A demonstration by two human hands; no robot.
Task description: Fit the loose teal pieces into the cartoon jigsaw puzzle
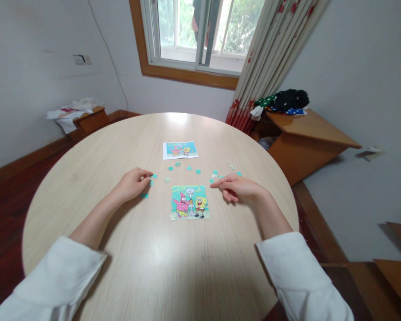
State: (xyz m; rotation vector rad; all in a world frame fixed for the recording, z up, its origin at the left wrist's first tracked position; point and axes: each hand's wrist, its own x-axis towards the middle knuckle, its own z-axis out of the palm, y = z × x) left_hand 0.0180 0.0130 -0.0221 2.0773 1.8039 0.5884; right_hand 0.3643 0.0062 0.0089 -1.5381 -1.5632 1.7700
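Left hand (135,183) beside loose jigsaw pieces (145,195), grip not discernible. Right hand (237,185) unclosed, index extended. SpongeBob jigsaw puzzle (190,203) lies between both; a low right-hand sweep could dislodge its edge.

The SpongeBob jigsaw puzzle (190,188) showed pink Patrick (182,203), pale blue-grey Squidward (190,191) and yellow SpongeBob (201,203) against turquoise, a hue shared by most loose jigsaw pieces (189,168) and the white-margined reference print (171,146). The tabletop (187,267) was pale beige with streaky wood grain, the shirt sleeves (300,267) plain white. Red patches dotted the cream curtain (270,44), and the floor (6,214) was dark reddish brown.
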